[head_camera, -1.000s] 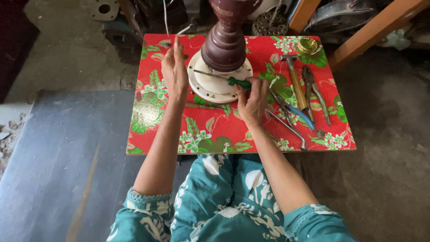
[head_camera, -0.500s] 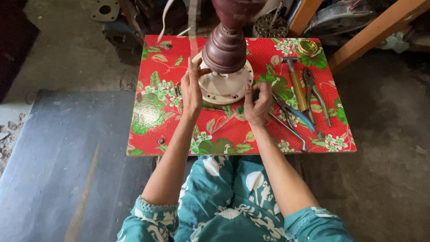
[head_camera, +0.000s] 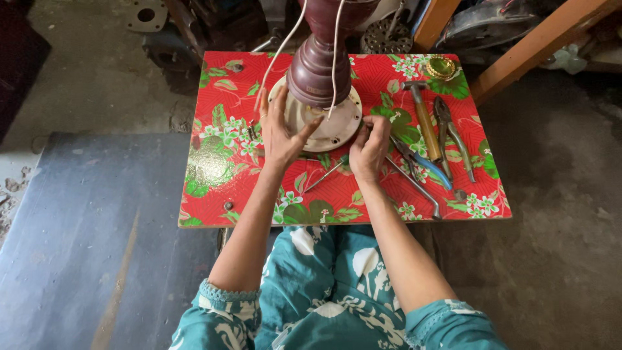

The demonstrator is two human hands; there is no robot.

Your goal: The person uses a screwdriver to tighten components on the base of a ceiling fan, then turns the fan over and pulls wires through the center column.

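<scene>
My left hand (head_camera: pixel 282 133), fingers spread, rests on round base (head_camera: pixel 317 120); right hand (head_camera: pixel 368 149) clenched at its 4 o'clock, contents hidden; worktop (head_camera: pixel 220 168).

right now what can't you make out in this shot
Head view, the only one:
- Top of the maroon housing: cut off by the upper edge.
- What the right hand pinches at the cream base plate: hidden by its curled fingers.
- Plate's far side: hidden behind the housing.
- Left hand covers the plate's near-left rim.
- White wires: ends run out of frame.
</scene>
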